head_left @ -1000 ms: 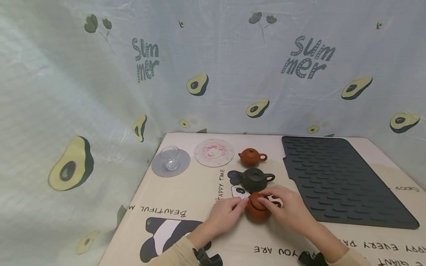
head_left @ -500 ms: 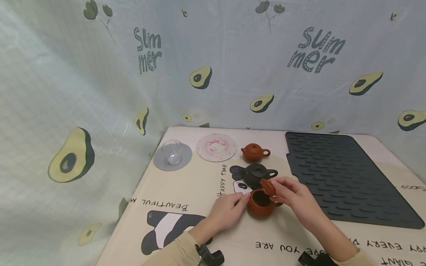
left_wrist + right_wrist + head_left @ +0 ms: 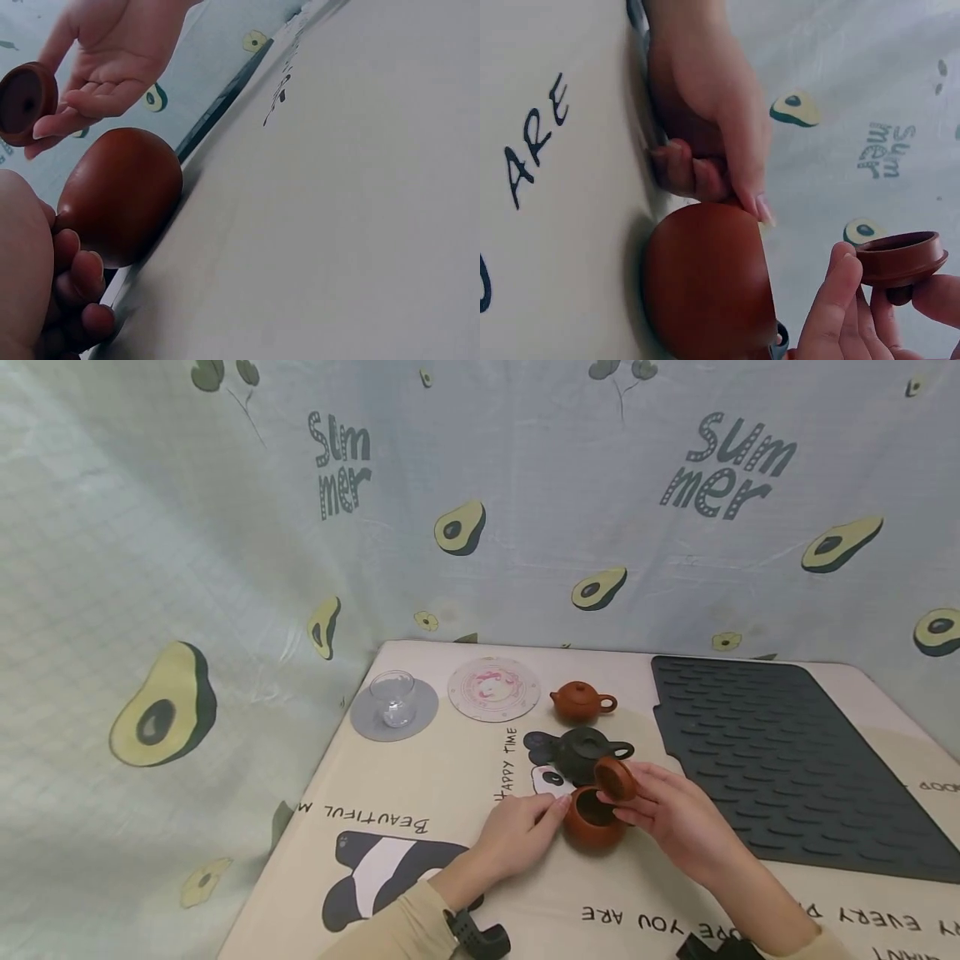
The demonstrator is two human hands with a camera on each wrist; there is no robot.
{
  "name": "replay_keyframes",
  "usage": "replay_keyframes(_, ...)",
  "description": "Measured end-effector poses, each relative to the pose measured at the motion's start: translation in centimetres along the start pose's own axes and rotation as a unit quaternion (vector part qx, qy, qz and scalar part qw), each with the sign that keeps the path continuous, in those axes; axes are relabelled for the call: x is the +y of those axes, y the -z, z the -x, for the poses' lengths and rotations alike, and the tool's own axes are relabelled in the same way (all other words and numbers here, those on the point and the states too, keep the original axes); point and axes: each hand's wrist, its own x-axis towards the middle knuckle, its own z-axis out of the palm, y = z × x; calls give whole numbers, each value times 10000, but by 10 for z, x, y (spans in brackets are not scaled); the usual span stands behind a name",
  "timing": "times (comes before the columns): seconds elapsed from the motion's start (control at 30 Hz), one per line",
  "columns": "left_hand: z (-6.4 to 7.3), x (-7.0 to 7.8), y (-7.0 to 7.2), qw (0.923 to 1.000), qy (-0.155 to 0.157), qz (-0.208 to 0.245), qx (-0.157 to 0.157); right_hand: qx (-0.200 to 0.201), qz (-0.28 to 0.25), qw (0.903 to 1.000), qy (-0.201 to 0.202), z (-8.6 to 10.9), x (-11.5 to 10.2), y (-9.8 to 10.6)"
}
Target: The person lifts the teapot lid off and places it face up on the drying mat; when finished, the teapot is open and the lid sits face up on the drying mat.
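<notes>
A reddish-brown clay teapot [image 3: 594,831] stands uncovered on the table, its dark inside showing. My left hand [image 3: 517,833] pinches it at its spout side, thumb on top and the other fingers curled; the spout is mostly hidden. In my right hand [image 3: 682,814] is the teapot's lid [image 3: 617,778], held above and right of the opening. The lid is tilted, its hollow underside towards the head camera. From the right wrist view, the lid [image 3: 901,259] has its knob down between fingers and thumb. Just behind stands a dark teapot [image 3: 583,753], apart from the hands.
A smaller brown teapot [image 3: 579,702] stands at the back. To its left lie a pink patterned round mat [image 3: 493,690] and a grey round mat [image 3: 367,717] bearing a clear glass cup [image 3: 393,697]. A dark ridged mat [image 3: 795,768] covers the right side of the table.
My right hand has lifted the lid off the brown teapot and turned it so its underside shows. My left hand stays at the pot. The head view has shifted slightly.
</notes>
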Motion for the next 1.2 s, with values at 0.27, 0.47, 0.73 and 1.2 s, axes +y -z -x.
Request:
replay_keyframes(0.27, -2, 3, 0, 9999, -18, -102, 39, -811, -1129, 9899, 261, -3, -3, 14)
replay_keyframes(0.47, 0, 3, -2, 10000, 61, -67, 0, -739, -1866, 9795, 167, -4, 0, 18)
replay_keyframes(0.73, -1, 5, 1, 10000, 39, -11, 27, -393, -2673, 9628, -10, -4, 2, 25)
replay_keyframes(1.2, 1, 2, -1, 9999, 41, -115, 21, -556, -3262, 9435, -185, 0, 3, 34)
